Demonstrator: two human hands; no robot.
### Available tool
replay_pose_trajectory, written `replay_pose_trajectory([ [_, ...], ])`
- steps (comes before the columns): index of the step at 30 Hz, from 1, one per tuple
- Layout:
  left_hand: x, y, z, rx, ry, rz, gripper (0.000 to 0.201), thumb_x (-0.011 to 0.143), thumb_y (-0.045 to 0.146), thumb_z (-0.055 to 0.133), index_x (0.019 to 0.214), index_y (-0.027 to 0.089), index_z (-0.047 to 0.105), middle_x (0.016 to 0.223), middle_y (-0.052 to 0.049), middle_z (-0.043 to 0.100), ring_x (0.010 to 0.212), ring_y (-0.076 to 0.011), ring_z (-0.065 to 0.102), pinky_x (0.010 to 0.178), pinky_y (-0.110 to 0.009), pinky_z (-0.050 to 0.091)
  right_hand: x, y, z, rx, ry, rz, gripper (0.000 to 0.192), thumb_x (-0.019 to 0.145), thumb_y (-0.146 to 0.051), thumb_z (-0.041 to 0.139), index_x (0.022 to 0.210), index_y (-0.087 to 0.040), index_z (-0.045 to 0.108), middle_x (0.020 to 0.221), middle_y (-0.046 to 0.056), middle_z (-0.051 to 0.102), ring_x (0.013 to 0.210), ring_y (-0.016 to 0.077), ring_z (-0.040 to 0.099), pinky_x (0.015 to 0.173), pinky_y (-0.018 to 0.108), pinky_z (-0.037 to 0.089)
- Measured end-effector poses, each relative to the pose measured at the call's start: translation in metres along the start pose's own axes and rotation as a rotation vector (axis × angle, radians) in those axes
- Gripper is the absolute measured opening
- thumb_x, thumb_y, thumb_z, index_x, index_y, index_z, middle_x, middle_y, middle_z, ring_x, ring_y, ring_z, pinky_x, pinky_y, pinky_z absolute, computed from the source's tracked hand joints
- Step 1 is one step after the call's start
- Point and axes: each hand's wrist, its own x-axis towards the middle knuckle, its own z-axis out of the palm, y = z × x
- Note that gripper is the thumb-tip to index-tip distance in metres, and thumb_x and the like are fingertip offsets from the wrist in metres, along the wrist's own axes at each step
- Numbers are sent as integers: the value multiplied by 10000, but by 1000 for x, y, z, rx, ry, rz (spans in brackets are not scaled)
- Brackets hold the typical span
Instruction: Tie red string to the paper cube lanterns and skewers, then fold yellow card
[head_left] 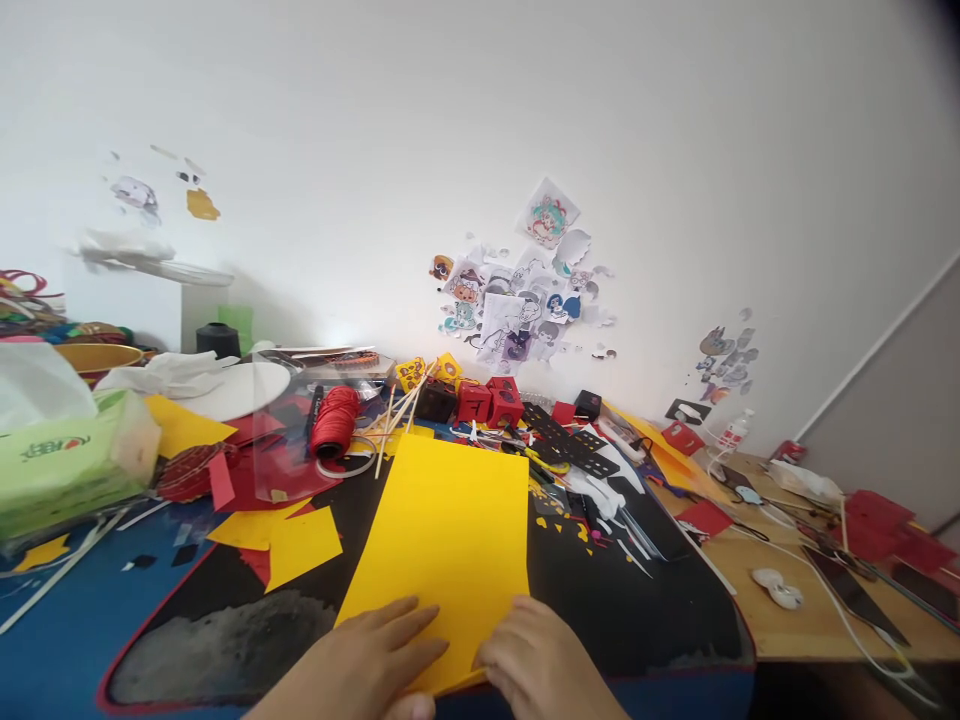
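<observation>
Both hands down flat at the desk's near edge: left hand (367, 655) and right hand (541, 662), fingers stretched out and pressing on the bottom of a big yellow sheet of craft paper (450, 530). Pressing only, no pinch or grip on it. Sheet lying on a black cutting mat with a red border (637, 590), running away toward the desk's middle.

Total chaos everywhere else on the blue desk top (67, 640). Green tissue pack (64, 460) at the left edge, spool of red cord (334, 420) further back, small red paper cubes (491, 400) near the far edge, smaller yellow paper offcuts (289, 540) left of the sheet. Wooden side table (810, 620) on the right, touching the desk. Plain white wall (480, 130) behind, cluster of cartoon stickers (517, 300) stuck on it.
</observation>
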Motion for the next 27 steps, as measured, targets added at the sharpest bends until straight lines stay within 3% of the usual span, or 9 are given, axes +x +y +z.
replay_pose_trajectory([
  [3,21,-29,1,-178,-74,67,362,928,372,265,1229,386,465,1257,55,558,1213,-119,445,1014,-278,347,-3,2,10,-39,-5,-65,344,906,-214,324,642,-212,545,525,-36,585,497,88,515,662,229,419],
  [6,52,-68,4,-176,-302,227,413,889,429,369,1299,387,351,1376,23,411,1288,-153,325,1077,-371,237,-11,3,17,-67,87,-78,344,910,-181,316,660,-214,550,509,-36,575,490,81,518,682,214,430],
  [10,88,-96,5,209,-114,-258,469,874,373,423,1277,134,447,1376,-181,365,1310,-317,238,1042,-549,214,-22,7,21,-43,158,-64,321,916,-178,317,709,-221,557,528,-39,592,502,81,538,678,210,443],
  [12,92,-90,0,154,-134,-173,476,903,368,349,1321,144,377,1395,-144,349,1313,-276,249,1044,-487,265,-26,8,19,-41,152,-61,305,911,-173,324,735,-232,566,545,-39,602,512,84,546,680,214,449],
  [15,79,-70,-24,-46,-196,88,413,932,360,264,1337,310,324,1420,18,338,1296,-166,309,1049,-369,296,-29,5,0,-88,128,-18,277,896,-147,355,779,-255,581,572,-41,610,532,91,556,771,245,450],
  [21,51,-43,-88,-164,510,-382,457,945,274,103,1310,199,369,1328,17,494,1216,-183,442,994,-442,367,17,18,-61,-154,156,108,270,896,-133,321,945,-220,572,735,16,645,645,136,559,947,407,336],
  [22,52,-40,-89,-78,553,-376,427,939,292,173,1299,208,387,1348,20,471,1251,-192,396,1024,-447,331,32,29,-63,-165,128,137,270,897,-132,324,945,-218,576,768,20,651,676,142,559,956,419,317],
  [24,60,-37,-78,133,504,-127,392,900,318,323,1247,203,467,1363,-8,456,1297,-217,324,1063,-437,277,64,57,-57,-156,45,215,244,899,-148,357,931,-209,591,841,23,664,775,153,572,953,411,302],
  [27,75,-47,-36,351,270,-7,412,869,353,416,1238,188,499,1360,-67,453,1290,-258,336,1064,-449,272,100,99,-25,-199,-116,324,256,909,-165,355,906,-195,609,888,38,664,854,174,564,905,384,325],
])
